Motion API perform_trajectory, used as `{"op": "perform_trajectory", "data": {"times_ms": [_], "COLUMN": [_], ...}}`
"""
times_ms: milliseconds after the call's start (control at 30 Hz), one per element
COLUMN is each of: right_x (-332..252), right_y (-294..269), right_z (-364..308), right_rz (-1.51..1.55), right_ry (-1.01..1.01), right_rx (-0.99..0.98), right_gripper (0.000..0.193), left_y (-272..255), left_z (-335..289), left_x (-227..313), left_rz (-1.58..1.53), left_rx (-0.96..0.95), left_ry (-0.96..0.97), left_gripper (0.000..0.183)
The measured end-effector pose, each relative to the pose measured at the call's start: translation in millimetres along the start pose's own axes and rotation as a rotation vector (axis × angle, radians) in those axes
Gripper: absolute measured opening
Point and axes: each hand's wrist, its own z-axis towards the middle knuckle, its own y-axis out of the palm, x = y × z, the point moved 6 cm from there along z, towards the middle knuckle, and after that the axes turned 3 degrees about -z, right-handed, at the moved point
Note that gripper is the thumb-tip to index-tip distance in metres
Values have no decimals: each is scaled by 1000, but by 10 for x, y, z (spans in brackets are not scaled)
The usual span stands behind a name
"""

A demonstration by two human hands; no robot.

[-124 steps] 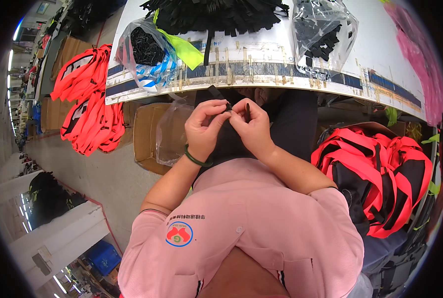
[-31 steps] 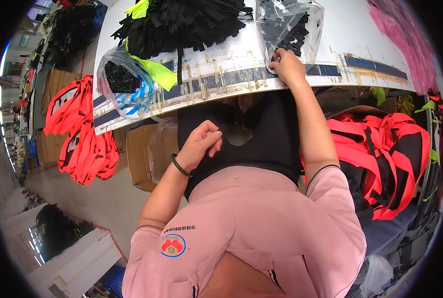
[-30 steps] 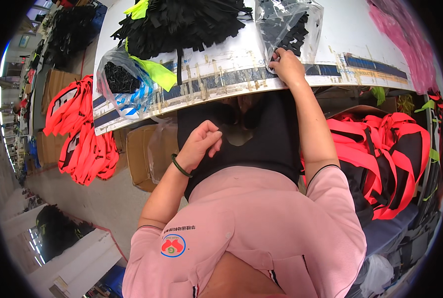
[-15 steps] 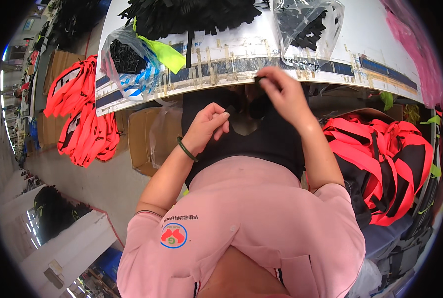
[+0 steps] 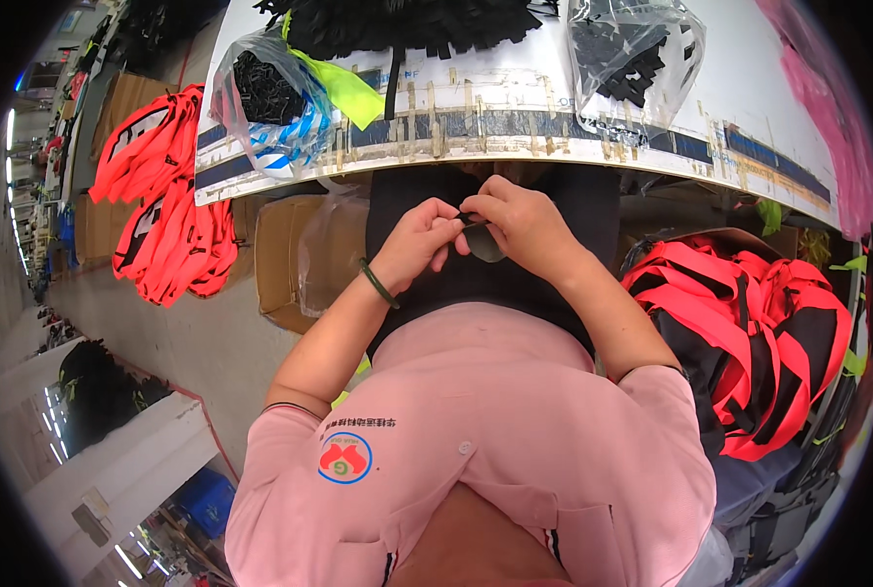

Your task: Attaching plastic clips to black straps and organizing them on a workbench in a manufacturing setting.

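Note:
My left hand (image 5: 417,243), with a dark green bangle (image 5: 379,284) on its wrist, is closed in a pinch over my lap. Fingertip to fingertip with it, my right hand (image 5: 527,227) is closed too. Between them shows a small black strip (image 5: 465,218), mostly covered by the fingers. Both hands are just short of the table's near edge, above my black-clad legs (image 5: 427,298). On the white table (image 5: 515,110) lies a large pile of black strips (image 5: 407,24), one strip hanging toward me.
Clear plastic bags of black pieces stand at the table's left (image 5: 265,93) and right (image 5: 632,68); yellow-green fabric (image 5: 344,88) lies by the left one. Bright coral straps hang at left (image 5: 172,235) and lie heaped at right (image 5: 740,333). A cardboard box (image 5: 285,264) sits under the table.
My right hand has come back from the table edge toward my lap and met my left hand. The fingers of both now close around the small black strip. The view has shifted slightly.

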Motion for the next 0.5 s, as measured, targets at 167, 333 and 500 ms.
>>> {"op": "perform_trajectory", "data": {"times_ms": [167,333,500], "right_x": [1,-17,-1], "right_y": [26,139,157], "right_z": [-10,-44,-42], "right_rz": [-8,40,326], "right_ry": [7,0,45], "right_rx": [12,-2,108], "right_gripper": [26,34,31], "left_y": [-1,-9,-14], "left_z": [-30,-23,-26], "left_x": [1,-15,28], "left_rz": [7,14,19], "left_rx": [0,-5,10], "left_ry": [-7,-5,49], "left_gripper": [14,14,14]}}
